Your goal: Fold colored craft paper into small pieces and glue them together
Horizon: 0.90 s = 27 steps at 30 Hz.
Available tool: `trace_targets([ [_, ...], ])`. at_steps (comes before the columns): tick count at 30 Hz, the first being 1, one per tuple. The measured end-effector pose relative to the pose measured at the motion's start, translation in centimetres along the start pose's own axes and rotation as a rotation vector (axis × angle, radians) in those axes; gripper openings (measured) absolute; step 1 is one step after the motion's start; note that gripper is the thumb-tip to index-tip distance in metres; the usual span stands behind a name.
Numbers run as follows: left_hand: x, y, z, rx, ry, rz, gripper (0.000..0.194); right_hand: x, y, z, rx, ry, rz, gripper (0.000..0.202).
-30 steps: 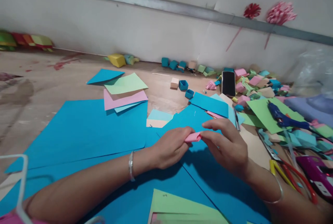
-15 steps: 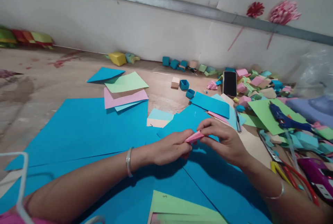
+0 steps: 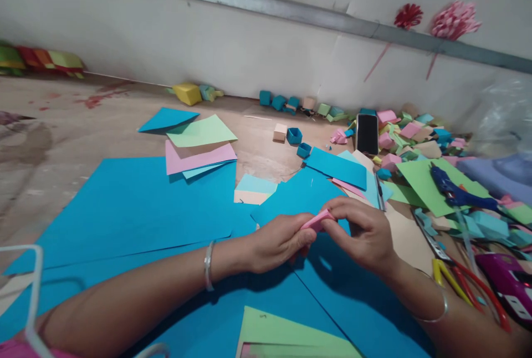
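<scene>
Between my two hands is a small folded piece of pink paper (image 3: 317, 220). My left hand (image 3: 279, 241) grips its left end, the thumb along the near side. At the other end, my right hand (image 3: 361, 231) pinches the paper between thumb and fingertips. Both hands are above large blue paper sheets (image 3: 166, 208) spread over the table. Part of the pink paper is hidden by my fingers. Nearest to me lies a light green sheet (image 3: 286, 327) with pink showing at its edge.
Coloured paper sheets (image 3: 203, 133) lie at the back left. Small blue paper boxes (image 3: 295, 136) stand near the wall. To the right are a phone (image 3: 367, 134), heaped paper pieces (image 3: 415, 131), a blue glue gun (image 3: 461, 194), red-handled pliers (image 3: 482, 286) and a purple device (image 3: 505, 283).
Both hands have shifted slightly right with the pink paper. My right thumb and fingertips have closed in more on its right end.
</scene>
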State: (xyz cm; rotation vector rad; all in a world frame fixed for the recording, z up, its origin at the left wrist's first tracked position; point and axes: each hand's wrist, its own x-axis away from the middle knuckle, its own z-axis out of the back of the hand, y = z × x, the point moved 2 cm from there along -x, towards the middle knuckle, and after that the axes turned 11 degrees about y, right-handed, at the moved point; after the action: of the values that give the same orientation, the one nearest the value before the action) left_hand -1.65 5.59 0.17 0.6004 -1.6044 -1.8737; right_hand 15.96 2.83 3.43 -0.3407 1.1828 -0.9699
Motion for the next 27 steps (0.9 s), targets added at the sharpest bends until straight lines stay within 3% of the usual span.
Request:
trace_targets([
  [11,0.2,-0.1,-0.5,0.116,-0.064,0.081,0.049,1.0,0.5,-0.3,-0.103,0.067,-0.139,0.015],
  [16,0.2,0.0,-0.6,0.094,-0.096,0.102,0.051,0.9,0.3,-0.3,-0.067,0.015,-0.163,0.024],
  [27,0.1,-0.6,-0.8,0.075,-0.058,0.095,0.056,0.3,-0.9,0.0,-0.084,-0.048,-0.115,0.003],
])
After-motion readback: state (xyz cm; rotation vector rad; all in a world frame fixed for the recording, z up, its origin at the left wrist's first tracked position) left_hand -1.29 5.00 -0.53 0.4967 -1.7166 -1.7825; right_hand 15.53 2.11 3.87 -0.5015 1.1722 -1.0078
